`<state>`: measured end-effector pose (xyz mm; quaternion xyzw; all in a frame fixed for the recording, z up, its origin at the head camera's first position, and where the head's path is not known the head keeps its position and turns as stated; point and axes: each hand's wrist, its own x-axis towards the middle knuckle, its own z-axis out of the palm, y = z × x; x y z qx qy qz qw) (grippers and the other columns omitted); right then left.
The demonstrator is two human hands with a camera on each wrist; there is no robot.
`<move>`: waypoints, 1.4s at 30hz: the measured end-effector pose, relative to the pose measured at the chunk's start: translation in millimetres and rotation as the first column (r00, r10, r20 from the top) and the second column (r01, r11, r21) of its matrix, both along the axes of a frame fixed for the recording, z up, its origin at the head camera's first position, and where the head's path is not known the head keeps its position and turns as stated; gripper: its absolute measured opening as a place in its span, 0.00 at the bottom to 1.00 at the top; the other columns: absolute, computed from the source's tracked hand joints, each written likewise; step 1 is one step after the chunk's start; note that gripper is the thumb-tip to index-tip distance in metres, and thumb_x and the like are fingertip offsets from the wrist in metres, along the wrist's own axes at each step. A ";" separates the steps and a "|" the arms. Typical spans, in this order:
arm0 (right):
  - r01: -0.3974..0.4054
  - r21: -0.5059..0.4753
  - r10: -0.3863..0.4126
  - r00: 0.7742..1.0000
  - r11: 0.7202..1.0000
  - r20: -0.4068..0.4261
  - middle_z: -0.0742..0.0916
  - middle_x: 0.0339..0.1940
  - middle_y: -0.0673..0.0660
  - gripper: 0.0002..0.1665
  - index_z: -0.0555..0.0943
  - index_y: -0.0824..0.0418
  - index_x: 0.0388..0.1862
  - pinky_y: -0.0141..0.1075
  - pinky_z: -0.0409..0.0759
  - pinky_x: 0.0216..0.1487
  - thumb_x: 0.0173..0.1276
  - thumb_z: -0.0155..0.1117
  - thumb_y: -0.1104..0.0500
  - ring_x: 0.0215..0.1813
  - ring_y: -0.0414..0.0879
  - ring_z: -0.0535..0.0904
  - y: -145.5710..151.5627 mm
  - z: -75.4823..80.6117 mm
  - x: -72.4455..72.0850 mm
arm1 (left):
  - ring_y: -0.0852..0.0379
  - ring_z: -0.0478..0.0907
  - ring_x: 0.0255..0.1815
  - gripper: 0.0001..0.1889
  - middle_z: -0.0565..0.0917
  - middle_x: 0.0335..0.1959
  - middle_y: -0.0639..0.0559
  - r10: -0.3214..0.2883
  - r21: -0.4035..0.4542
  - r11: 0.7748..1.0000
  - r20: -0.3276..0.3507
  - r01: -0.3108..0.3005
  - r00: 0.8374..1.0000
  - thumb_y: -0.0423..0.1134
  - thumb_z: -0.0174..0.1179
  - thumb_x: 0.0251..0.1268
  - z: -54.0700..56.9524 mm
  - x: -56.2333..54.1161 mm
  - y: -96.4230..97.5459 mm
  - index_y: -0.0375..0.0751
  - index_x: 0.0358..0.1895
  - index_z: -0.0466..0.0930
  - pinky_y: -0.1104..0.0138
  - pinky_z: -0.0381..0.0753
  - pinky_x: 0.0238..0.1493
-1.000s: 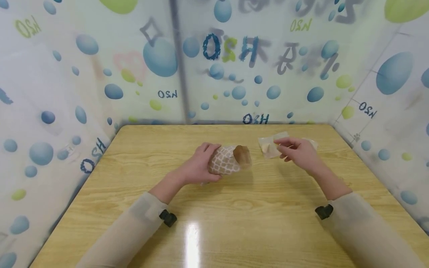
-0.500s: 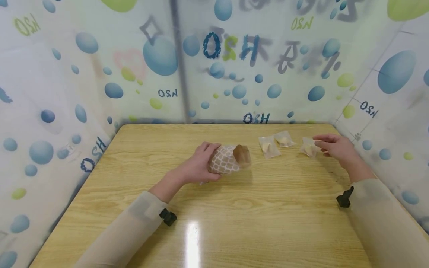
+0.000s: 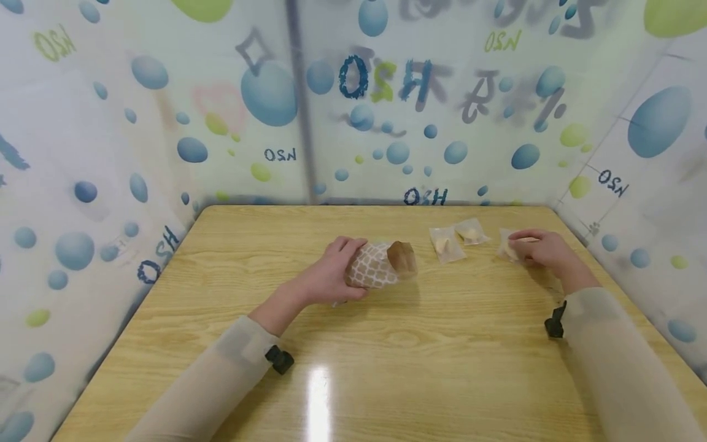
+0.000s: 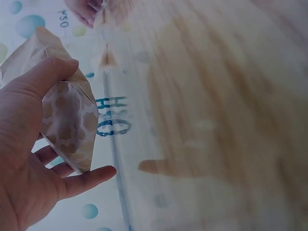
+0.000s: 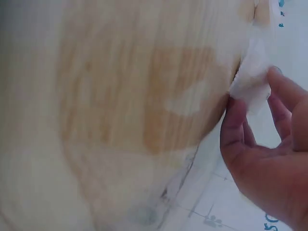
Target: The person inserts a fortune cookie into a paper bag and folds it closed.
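My left hand (image 3: 334, 273) grips a brown paper bag (image 3: 372, 265) with a white lattice print. The bag lies tipped over, its open mouth facing right. In the left wrist view, the thumb lies across the folded bag (image 4: 70, 120) with fingers behind it. On the right, my right hand (image 3: 544, 248) pinches a small clear packet (image 3: 505, 247) with a pale piece inside, partly hidden by the fingers. The right wrist view has this whitish packet (image 5: 252, 74) between thumb and fingers, close to the table. Two similar packets, one nearer (image 3: 446, 245) and one farther (image 3: 471, 231), lie flat between the hands.
The wood-grain table (image 3: 386, 368) carries a bright light reflection near its front. A bubble-printed curtain (image 3: 353, 141) rises behind the far edge and along both sides. Each sleeve cuff bears a black wrist camera, left (image 3: 280, 359) and right (image 3: 555, 319).
My right hand moves right from beside the two packets to the third, then slightly left, and its fingers close on it. My left hand and the bag stay in place.
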<state>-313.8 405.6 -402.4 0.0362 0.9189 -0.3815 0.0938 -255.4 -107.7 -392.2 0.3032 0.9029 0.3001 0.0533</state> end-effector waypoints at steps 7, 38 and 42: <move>-0.112 0.074 0.109 0.993 0.991 0.037 0.69 0.76 0.79 0.36 0.67 0.69 0.83 0.41 0.79 0.54 0.85 0.62 0.52 0.65 0.66 0.72 -7.3 6.7 8.3 | 0.38 0.67 0.74 0.55 0.64 0.77 0.35 -0.003 -0.005 1.000 -0.013 0.003 1.000 0.45 0.81 0.62 0.9 -0.8 1.2 0.42 0.87 0.55 0.42 0.76 0.75; -0.365 -0.287 0.334 0.930 0.886 -0.153 0.84 0.58 0.64 0.31 0.78 0.58 0.77 0.46 0.91 0.50 0.80 0.72 0.53 0.46 0.46 0.88 -136.6 55.7 77.5 | 0.36 0.65 0.78 0.58 0.62 0.80 0.35 0.005 -0.016 1.000 0.029 -0.004 1.000 0.45 0.81 0.62 -4.7 -1.8 2.7 0.45 0.90 0.51 0.41 0.74 0.77; -0.407 -0.274 0.376 0.913 0.871 -0.159 0.85 0.58 0.65 0.29 0.80 0.58 0.76 0.46 0.91 0.49 0.80 0.72 0.54 0.45 0.48 0.89 -153.3 56.0 79.2 | 0.37 0.65 0.78 0.59 0.62 0.81 0.34 -0.003 -0.020 1.000 0.027 0.004 1.000 0.44 0.81 0.61 -4.6 -0.4 5.2 0.45 0.90 0.51 0.41 0.74 0.77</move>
